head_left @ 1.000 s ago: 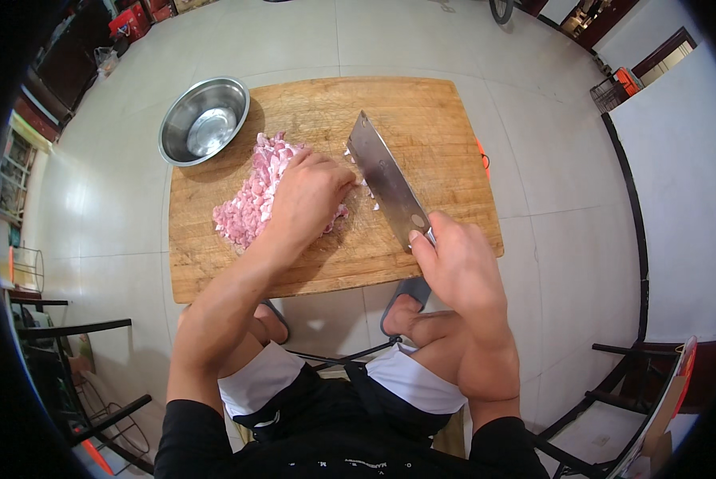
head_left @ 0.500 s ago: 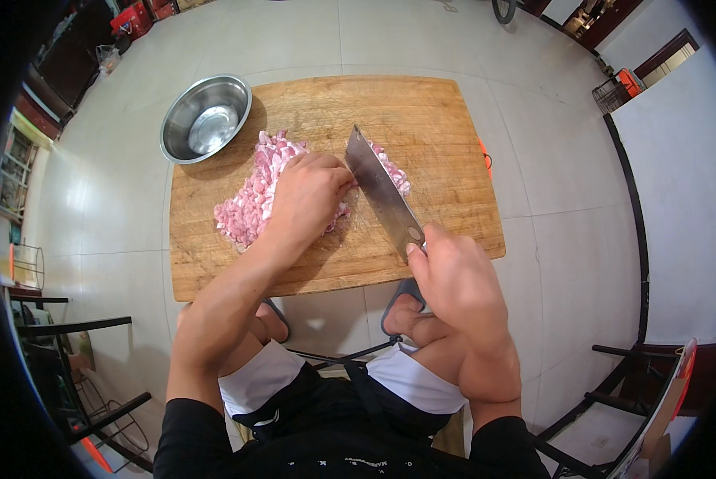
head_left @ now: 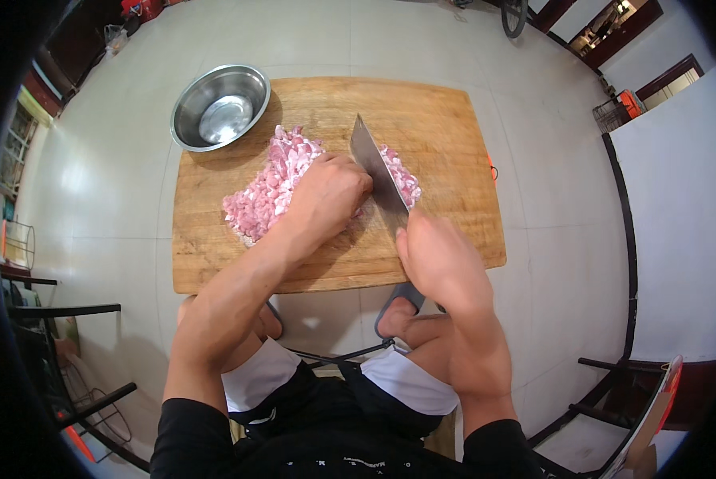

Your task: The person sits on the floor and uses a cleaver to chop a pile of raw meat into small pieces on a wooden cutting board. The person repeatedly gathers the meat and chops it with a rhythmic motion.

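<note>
On the wooden cutting board [head_left: 446, 144] lies a heap of chopped pink and white raw meat [head_left: 266, 188], left of centre. My left hand [head_left: 330, 191] rests at the heap's right side, fingers curled down onto the meat; its fingertips are mostly hidden. Right beside those knuckles stands the blade of a cleaver [head_left: 380, 177], slanting from far left to near right. My right hand [head_left: 442, 251] is closed around the handle, which it covers. A smaller pile of cut meat [head_left: 404, 176] sits just right of the blade, partly hidden by it.
A steel bowl [head_left: 188, 120] stands on the board's far left corner; no contents show. An orange thing [head_left: 493, 171] shows at the board's right edge. My slippered feet [head_left: 398, 311] are below the near edge. Dark chair frames [head_left: 70, 310] stand left and right on tiled floor.
My right hand and the cleaver have moved a little away from me and leftward over the board. My left hand stays curled on the meat. The whole view has shifted slightly.
</note>
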{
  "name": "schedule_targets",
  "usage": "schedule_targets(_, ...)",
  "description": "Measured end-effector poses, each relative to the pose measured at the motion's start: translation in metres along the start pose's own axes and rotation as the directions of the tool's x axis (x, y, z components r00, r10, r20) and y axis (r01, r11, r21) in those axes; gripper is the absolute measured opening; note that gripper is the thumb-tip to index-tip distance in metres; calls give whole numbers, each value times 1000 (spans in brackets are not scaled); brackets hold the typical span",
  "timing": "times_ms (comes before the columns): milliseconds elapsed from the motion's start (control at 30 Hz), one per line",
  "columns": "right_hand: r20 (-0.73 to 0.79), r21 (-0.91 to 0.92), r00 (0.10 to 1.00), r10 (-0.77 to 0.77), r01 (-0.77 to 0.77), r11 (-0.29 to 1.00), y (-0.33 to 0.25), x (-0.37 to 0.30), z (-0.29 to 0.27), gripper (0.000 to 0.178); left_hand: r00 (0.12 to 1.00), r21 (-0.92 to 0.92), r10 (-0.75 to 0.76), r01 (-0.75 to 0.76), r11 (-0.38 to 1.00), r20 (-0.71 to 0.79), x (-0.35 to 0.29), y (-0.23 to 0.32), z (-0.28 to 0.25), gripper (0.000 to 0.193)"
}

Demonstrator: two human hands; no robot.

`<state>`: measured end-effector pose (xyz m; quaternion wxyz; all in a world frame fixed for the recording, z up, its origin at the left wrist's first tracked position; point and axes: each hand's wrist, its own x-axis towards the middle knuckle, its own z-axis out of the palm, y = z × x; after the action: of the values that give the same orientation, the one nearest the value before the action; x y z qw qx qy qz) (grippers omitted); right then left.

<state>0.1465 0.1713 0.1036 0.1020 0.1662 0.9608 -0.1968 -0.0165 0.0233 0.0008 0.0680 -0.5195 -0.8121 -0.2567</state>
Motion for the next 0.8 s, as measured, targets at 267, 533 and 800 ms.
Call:
schedule_targets(267, -62, 385, 992, 108, -76, 920, 25, 54, 18, 27, 990, -29, 21, -25, 999, -139, -9, 8, -1, 5)
schedule_targets(533, -100, 571, 979, 177, -90, 816, 33, 28, 11, 29, 979, 13, -148, 151, 988, -139, -10, 10, 2, 14)
schedule_targets(800, -225, 179, 972, 64, -23, 984, 22, -13, -3, 32, 976, 135, -158, 178, 975, -149, -5, 9, -2, 31)
